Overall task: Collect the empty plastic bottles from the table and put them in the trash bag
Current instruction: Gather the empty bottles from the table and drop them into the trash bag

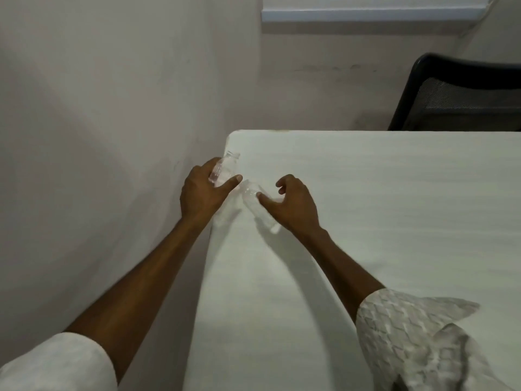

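Two clear, capless plastic bottles are at the far left corner of the white table (380, 221). My left hand (204, 193) wraps around the first bottle (227, 167), whose open neck points away from me by the table's edge. The second bottle (258, 207) lies on its side on the table just to the right. My right hand (293, 206) curls over this second bottle, the thumb touching it and the other fingers spread above it, not closed around it. No trash bag is in view.
A beige wall runs along the table's left and far sides. A black mesh chair (462, 94) stands beyond the far right edge. A white window sill (372, 14) is high on the wall.
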